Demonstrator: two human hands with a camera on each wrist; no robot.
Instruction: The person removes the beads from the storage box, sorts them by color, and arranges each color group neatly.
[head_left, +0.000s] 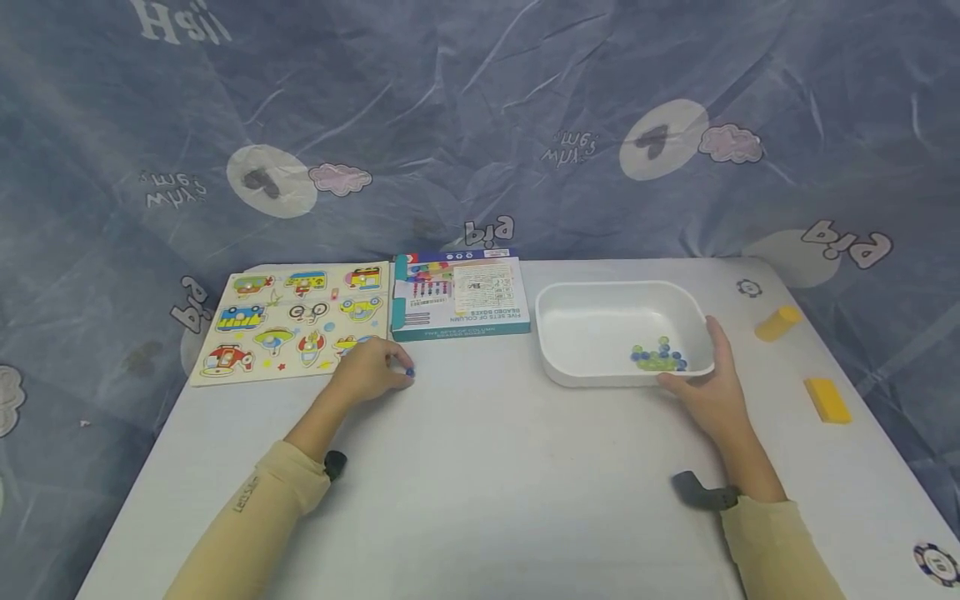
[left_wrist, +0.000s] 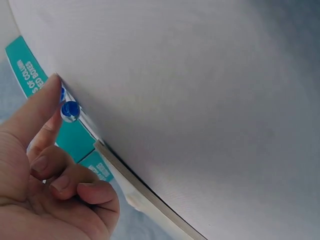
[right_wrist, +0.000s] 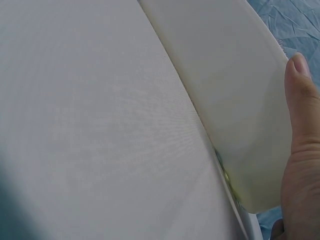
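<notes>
My left hand (head_left: 372, 371) is low over the table by the puzzle board's near right corner, pinching blue glass marbles (left_wrist: 70, 111) between thumb and index finger. Two marbles show in the left wrist view, one partly hidden by a fingertip; the other fingers are curled in. With my right hand (head_left: 708, 390) I grip the near right corner of a white plastic tub (head_left: 592, 380), thumb at the near rim and fingers along the right side. Green and blue marbles (head_left: 658, 358) are gathered inside at that corner. The right wrist view shows the thumb (right_wrist: 302, 110) against the tub's outer wall (right_wrist: 225, 75).
A wooden vehicle puzzle board (head_left: 258, 323) lies at the back left. Beside it is a teal beaded-toy box (head_left: 420, 321), left of the tub. A yellow cylinder (head_left: 777, 323) and a yellow block (head_left: 828, 401) sit at the right edge. Printed cloth hangs behind the white table (head_left: 510, 500).
</notes>
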